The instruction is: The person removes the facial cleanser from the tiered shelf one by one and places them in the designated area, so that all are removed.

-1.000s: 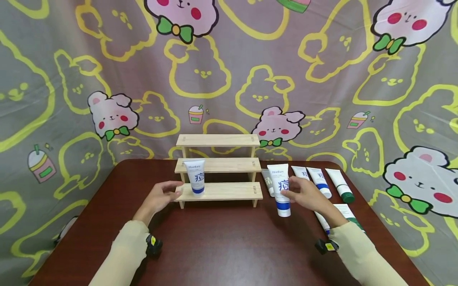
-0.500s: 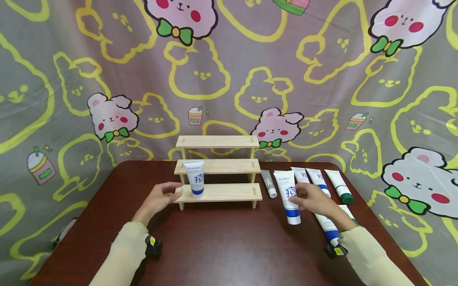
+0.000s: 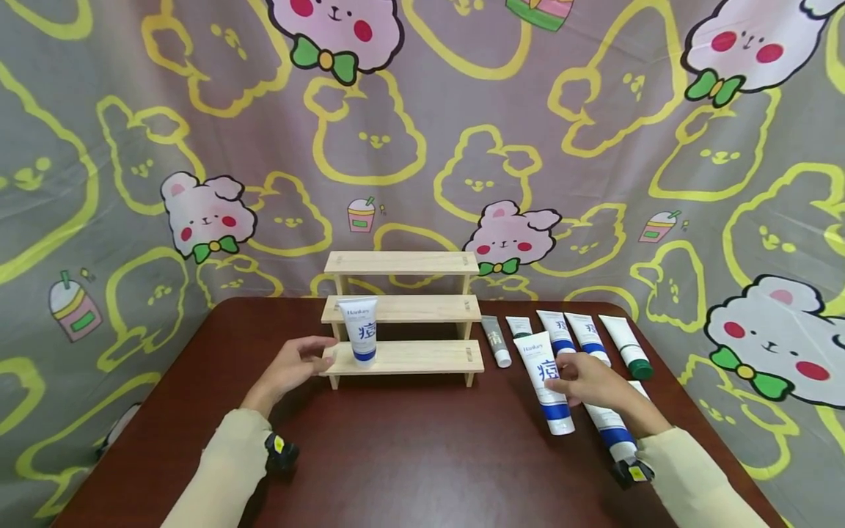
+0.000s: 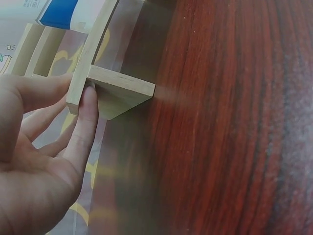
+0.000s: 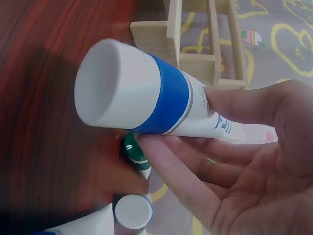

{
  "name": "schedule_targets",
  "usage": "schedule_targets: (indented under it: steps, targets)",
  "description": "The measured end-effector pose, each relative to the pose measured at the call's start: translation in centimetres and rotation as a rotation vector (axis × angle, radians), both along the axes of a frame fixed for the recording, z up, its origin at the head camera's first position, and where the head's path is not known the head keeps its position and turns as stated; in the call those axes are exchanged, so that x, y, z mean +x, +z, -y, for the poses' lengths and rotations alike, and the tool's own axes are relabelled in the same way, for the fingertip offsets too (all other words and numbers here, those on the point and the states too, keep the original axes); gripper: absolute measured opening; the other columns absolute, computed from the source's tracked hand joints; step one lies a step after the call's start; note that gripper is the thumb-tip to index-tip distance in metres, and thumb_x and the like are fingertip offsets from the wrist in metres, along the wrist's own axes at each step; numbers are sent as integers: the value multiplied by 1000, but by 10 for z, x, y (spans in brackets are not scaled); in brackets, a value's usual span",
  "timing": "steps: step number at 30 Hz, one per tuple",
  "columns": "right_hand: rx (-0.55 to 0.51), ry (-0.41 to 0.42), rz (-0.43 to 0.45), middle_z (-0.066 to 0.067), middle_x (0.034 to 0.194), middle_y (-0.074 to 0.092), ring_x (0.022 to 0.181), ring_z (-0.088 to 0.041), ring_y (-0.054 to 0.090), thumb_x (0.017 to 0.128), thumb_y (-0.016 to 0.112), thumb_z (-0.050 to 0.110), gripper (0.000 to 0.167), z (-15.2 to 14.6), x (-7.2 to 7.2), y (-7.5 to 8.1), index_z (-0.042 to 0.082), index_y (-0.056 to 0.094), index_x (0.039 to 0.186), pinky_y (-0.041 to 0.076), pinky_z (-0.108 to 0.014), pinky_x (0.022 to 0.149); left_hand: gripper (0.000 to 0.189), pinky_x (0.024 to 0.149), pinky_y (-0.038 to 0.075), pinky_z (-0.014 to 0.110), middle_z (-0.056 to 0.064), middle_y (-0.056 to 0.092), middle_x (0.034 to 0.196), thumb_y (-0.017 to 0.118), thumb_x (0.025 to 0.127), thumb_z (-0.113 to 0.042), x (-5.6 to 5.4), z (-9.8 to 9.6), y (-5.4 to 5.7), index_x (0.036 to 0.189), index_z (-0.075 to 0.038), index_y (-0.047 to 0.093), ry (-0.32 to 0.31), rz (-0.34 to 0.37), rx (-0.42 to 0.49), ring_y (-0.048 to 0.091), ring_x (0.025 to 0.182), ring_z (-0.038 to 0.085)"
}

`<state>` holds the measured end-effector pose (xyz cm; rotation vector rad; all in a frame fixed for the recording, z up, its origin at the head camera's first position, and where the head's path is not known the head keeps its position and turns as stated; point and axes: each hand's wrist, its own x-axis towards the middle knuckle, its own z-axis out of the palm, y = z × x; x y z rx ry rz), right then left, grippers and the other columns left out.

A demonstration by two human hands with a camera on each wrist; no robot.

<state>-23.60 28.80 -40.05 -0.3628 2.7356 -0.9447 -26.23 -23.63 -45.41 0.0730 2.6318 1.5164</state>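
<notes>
A three-tier wooden display rack (image 3: 422, 356) stands on the table. My left hand (image 3: 295, 364) pinches the left end of its lowest board; in the left wrist view, the thumb and a finger (image 4: 84, 127) lie on opposite faces of the board. Upright on that lowest tier, near its left end, is a white tube (image 3: 361, 331) with a blue band. My right hand (image 3: 590, 383) grips a similar white squeeze tube (image 3: 543, 378) between thumb and fingers, tilted in the air, cap end down. Up close in the right wrist view, its white cap (image 5: 105, 83) and blue band show clearly.
Right of the rack lie several tubes: a grey one (image 3: 495, 341), blue-banded ones (image 3: 587, 337) and a green-capped one (image 3: 626, 345). Another blue-banded tube (image 3: 614, 433) lies under my right forearm. A patterned curtain (image 3: 422, 147) hangs behind the table (image 3: 422, 455).
My right hand has moved right and toward me with its tube, which leans more now. A small tube behind it has come into view. The left hand stays on the rack.
</notes>
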Motion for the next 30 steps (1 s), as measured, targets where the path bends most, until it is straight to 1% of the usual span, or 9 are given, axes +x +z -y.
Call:
schedule_targets:
  steps: [3,4,6,7,13,16,18,24,30]
  targets:
    - [9,-6,17,-12,88,72,63,-18,68,93,76,19,37,-4,1,-1,-8,61,113,62,-36,62,46,87,58,36,20,59,148,71,97,-18,0,0,2,141,-8,62,-1,6,9,67,106,26]
    - [14,-13,26,-12,89,72,64,-18,68,93,76,19,38,-5,1,-2,-8,61,115,62,-36,61,45,87,58,35,20,59,147,71,97,-18,0,0,2,141,-8,63,0,8,10,66,106,25]
    - [26,-23,41,-11,86,71,63,-18,67,93,76,19,34,-7,1,-4,-6,61,110,62,-35,60,45,86,58,33,20,59,147,71,97,-17,-2,0,1,140,-8,63,-2,7,9,67,106,25]
    - [32,-33,49,-10,84,70,62,-18,67,93,76,19,34,-8,1,-5,-6,62,110,62,-36,60,44,85,57,32,19,60,147,71,97,-17,-2,0,0,140,-9,63,1,6,7,67,105,25]
    - [52,-94,140,-11,86,73,62,-19,69,94,75,18,49,-13,0,-11,-15,56,123,63,-38,63,43,87,59,34,19,60,146,70,97,-16,-3,0,0,139,-9,64,14,-2,-11,67,104,24]
    - [44,-105,180,-11,85,71,63,-20,67,95,74,18,46,-15,0,-15,-15,56,122,63,-38,64,43,87,59,34,19,61,146,70,97,-16,-3,0,0,139,-9,64,19,5,-12,67,104,24]
    - [35,-114,198,-11,82,69,63,-20,66,95,74,17,44,-15,1,-17,-13,57,121,63,-38,64,44,86,59,33,20,60,146,70,97,-16,-2,0,0,139,-7,63,11,5,-14,67,103,24]
    - [-5,-97,212,-10,76,64,64,-21,63,95,73,15,38,-16,2,-22,-13,58,116,62,-39,60,44,83,57,29,20,60,146,71,96,-15,-2,0,0,139,-7,63,5,1,-2,67,102,23]
    - [-50,-65,229,-9,72,61,62,-20,63,94,72,12,28,-17,0,-27,-10,59,106,62,-39,58,45,83,57,30,21,60,145,70,96,-14,-2,0,2,140,-6,63,3,-10,9,67,100,21]
